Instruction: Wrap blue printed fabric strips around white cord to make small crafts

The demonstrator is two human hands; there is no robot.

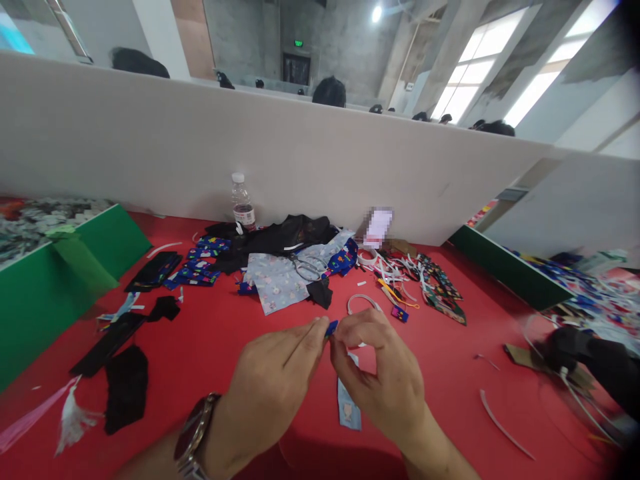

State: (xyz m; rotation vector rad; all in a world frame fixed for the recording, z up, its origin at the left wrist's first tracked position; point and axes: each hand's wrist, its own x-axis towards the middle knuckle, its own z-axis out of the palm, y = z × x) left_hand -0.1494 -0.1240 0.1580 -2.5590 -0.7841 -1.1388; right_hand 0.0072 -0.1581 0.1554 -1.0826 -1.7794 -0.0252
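Note:
My left hand [280, 370], with a watch on its wrist, is closed in a pinch on a small blue fabric piece [331, 328]. My right hand [383, 373] pinches at the right edge of the same piece, fingertips almost meeting those of the left. Behind the right fingers curves a white cord [364, 298]; whether the fingers hold it is hidden. Partly under my right hand, a light blue printed fabric strip [349, 407] lies on the red table [240, 460].
Ahead lie printed fabric [277, 280], scissors [307, 267], black cloth [295, 233], a bottle [243, 203], a phone [379, 227] and tangled cords [390, 267]. Black scraps [127, 387] lie left. Green dividers [70, 287] flank the table. At right is a co-worker's dark-covered arm [595, 360].

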